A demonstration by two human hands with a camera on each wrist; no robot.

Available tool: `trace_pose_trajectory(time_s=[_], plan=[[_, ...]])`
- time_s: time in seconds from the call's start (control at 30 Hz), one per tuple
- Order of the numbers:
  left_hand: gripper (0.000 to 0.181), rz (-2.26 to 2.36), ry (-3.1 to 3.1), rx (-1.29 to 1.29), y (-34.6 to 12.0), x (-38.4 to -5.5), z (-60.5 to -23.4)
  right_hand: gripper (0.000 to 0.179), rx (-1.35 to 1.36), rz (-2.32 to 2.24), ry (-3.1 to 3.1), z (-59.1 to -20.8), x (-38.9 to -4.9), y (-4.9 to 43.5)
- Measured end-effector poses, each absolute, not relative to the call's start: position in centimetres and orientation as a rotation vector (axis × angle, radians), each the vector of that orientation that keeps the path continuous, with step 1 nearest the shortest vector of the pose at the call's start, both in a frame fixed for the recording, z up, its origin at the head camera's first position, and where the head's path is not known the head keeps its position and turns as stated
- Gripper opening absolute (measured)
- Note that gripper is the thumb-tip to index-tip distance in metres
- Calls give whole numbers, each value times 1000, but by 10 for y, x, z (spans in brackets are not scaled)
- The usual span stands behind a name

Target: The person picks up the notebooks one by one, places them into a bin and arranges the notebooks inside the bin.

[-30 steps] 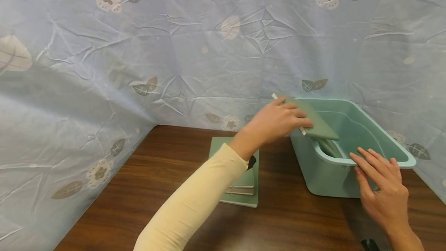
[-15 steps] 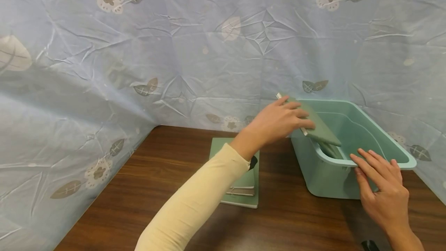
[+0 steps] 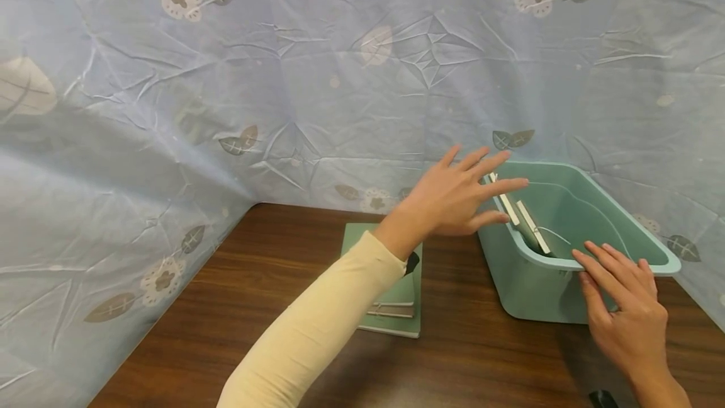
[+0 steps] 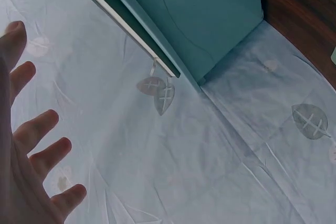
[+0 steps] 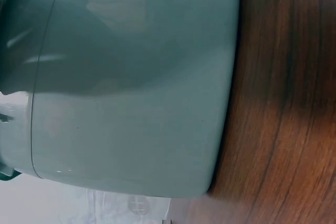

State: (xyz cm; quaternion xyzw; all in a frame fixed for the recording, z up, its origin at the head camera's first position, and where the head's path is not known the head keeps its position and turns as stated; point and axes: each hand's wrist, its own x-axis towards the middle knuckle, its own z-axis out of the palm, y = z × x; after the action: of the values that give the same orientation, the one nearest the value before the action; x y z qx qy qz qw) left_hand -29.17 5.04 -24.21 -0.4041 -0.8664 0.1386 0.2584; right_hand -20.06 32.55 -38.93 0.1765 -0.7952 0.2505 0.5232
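A green plastic bin (image 3: 538,298) stands on the right of the table. Inside it, two green notebooks with white page edges stand on end along the left wall: an outer notebook (image 3: 506,206) and an inner notebook (image 3: 533,228) with a thin cord. The left hand (image 3: 453,197) hovers beside the bin's left rim, fingers spread and holding nothing; the left wrist view shows a gap between that hand (image 4: 39,153) and a notebook (image 4: 134,32) jutting past the rim. The right hand (image 3: 625,301) rests its straight fingers on the near rim. The right wrist view mostly shows the bin wall (image 5: 131,129).
Several more green notebooks (image 3: 398,294) lie stacked on the brown wooden table (image 3: 272,263), partly hidden by the left forearm. A wrinkled, flower-patterned cloth (image 3: 340,80) hangs behind and to the left. A black object (image 3: 602,398) shows at the bottom edge.
The left hand has let go of a notebook and spread its fingers. That notebook has gone from tilted over the rim down into the bin. The right hand stays on the rim.
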Motion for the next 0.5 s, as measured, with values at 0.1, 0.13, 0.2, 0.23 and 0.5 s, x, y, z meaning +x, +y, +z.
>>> trace_pose_trajectory(time_s=[0.1, 0.13, 0.2, 0.23, 0.5], plan=[[62, 367, -2365, -1094, 50, -291, -243, 29, 424, 599, -1904, -389, -201, 326], [62, 363, -2369, -1093, 50, -291, -243, 29, 425, 599, -1905, -389, -201, 326], [62, 352, -2377, -1093, 49, -290, -243, 29, 427, 600, -1902, -389, -201, 326], [62, 345, -2380, -1093, 48, -290, -244, 29, 427, 600, -1902, -389, -201, 326], [63, 277, -2378, -1077, 38, -282, -250, 30, 420, 592, -1905, -389, -201, 326]])
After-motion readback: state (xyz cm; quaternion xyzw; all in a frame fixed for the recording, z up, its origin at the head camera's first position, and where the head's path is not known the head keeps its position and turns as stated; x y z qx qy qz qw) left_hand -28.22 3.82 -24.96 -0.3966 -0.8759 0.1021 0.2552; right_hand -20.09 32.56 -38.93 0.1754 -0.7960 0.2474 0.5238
